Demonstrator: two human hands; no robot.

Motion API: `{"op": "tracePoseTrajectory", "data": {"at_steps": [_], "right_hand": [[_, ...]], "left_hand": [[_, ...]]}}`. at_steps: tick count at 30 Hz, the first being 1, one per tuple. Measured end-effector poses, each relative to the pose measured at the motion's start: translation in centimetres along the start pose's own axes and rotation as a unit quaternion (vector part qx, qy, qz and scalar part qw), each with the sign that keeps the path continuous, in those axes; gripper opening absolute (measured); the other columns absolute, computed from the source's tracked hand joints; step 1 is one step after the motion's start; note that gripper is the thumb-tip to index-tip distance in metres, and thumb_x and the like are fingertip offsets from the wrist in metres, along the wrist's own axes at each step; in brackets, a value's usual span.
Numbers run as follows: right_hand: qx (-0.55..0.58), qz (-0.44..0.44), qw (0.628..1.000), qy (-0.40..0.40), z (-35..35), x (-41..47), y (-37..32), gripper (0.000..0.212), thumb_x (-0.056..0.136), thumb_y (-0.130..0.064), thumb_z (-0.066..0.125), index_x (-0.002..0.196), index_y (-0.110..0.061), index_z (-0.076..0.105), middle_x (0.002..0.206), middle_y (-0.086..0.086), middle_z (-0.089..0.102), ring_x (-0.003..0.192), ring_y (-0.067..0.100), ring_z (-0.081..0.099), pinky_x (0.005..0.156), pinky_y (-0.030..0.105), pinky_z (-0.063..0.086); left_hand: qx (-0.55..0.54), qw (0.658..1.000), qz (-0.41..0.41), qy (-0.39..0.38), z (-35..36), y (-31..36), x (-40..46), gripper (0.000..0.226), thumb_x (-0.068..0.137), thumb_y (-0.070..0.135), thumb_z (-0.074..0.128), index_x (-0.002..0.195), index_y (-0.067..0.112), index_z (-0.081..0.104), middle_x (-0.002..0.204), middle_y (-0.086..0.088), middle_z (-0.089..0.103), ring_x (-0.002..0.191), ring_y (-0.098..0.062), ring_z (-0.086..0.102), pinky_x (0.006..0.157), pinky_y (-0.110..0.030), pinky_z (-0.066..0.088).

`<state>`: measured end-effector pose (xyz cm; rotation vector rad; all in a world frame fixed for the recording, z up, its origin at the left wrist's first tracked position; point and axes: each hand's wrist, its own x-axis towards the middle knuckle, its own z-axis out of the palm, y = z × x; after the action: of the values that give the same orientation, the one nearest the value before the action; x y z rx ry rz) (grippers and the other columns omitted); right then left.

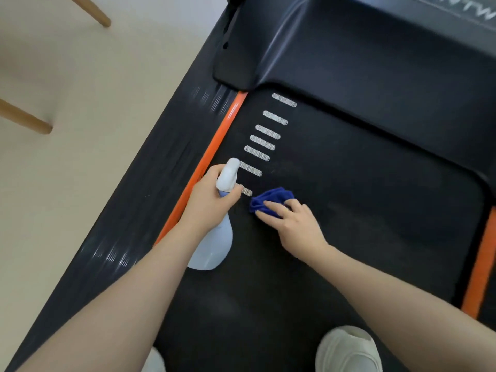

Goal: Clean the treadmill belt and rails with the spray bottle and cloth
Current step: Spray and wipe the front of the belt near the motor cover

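Floor: pale surface at left, two wooden legs (25, 116) standing on it.
Left rail: black side rail (150, 183) edged by an orange strip (214, 146).
Left hand: left hand (208, 200) curled round the neck of the spray bottle (214, 245), nozzle pointing up the belt.
Belt: black belt (349, 210) with white dashes (268, 135).
Right hand: right hand (292, 224), fingers spread, pressing the blue cloth (271, 200) onto the belt beside the bottle.
Foot: pale shoe (349, 350) on the belt.

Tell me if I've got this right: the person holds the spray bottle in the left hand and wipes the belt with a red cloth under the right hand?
Not quite: the cloth is blue, not red, as the head view shows. The left hand does hold the spray bottle, and the right hand presses the cloth on the belt.
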<state>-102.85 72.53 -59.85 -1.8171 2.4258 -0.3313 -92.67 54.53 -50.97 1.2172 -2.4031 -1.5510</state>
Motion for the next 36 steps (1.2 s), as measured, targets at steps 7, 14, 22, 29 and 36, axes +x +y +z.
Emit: {"op": "tracePoseTrajectory", "data": {"at_steps": [7,14,22,29,36], "right_hand": [[0.028,0.322,0.946,0.02,-1.2,3.2,5.2,0.058,0.08,0.004,0.051,0.13,-0.027,0.055,0.136,0.003,0.052,0.103,0.037,0.047,0.076,0.039,0.037],[0.009,0.021,1.0,-0.004,0.1,-0.3,2.0,0.057,0.064,0.0,0.067,0.114,-0.026,0.067,0.117,0.003,0.066,0.079,0.032,0.06,0.058,0.032,0.047],[0.01,0.265,0.964,0.008,-3.0,0.1,8.3,0.066,0.072,0.008,0.058,0.129,-0.025,0.056,0.135,0.006,0.053,0.099,0.038,0.05,0.072,0.04,0.041],[0.234,0.324,0.912,0.093,-4.9,-6.6,10.4,0.045,0.081,0.008,0.049,0.119,-0.011,0.064,0.121,0.009,0.062,0.106,0.027,0.058,0.098,0.025,0.039],[0.303,0.458,0.826,0.127,-9.4,-14.0,14.9,0.044,0.089,0.007,0.047,0.123,-0.018,0.06,0.121,-0.008,0.053,0.114,0.005,0.047,0.093,0.001,0.028]], "left_hand": [[0.026,0.999,0.038,-0.023,1.4,0.7,-0.8,0.028,0.087,0.014,0.063,0.115,0.017,0.06,0.095,0.005,0.061,0.081,-0.003,0.054,0.065,-0.002,0.036],[0.064,0.994,0.056,-0.065,2.1,1.1,-0.6,0.03,0.079,0.027,0.064,0.101,0.007,0.062,0.09,-0.007,0.065,0.086,-0.02,0.057,0.076,-0.028,0.044],[0.149,0.98,0.044,-0.126,4.0,2.2,-0.6,0.039,0.07,0.043,0.049,0.093,0.012,0.058,0.083,-0.001,0.061,0.082,-0.019,0.056,0.079,-0.047,0.049],[0.151,0.963,0.055,-0.217,7.9,6.2,-2.1,0.03,0.071,0.032,0.046,0.09,0.011,0.055,0.085,-0.003,0.06,0.083,-0.025,0.056,0.079,-0.053,0.048],[0.213,0.929,0.068,-0.295,14.2,8.2,-3.2,0.007,0.082,0.019,0.052,0.081,0.012,0.049,0.083,-0.007,0.058,0.07,-0.02,0.048,0.067,-0.042,0.044]]}}
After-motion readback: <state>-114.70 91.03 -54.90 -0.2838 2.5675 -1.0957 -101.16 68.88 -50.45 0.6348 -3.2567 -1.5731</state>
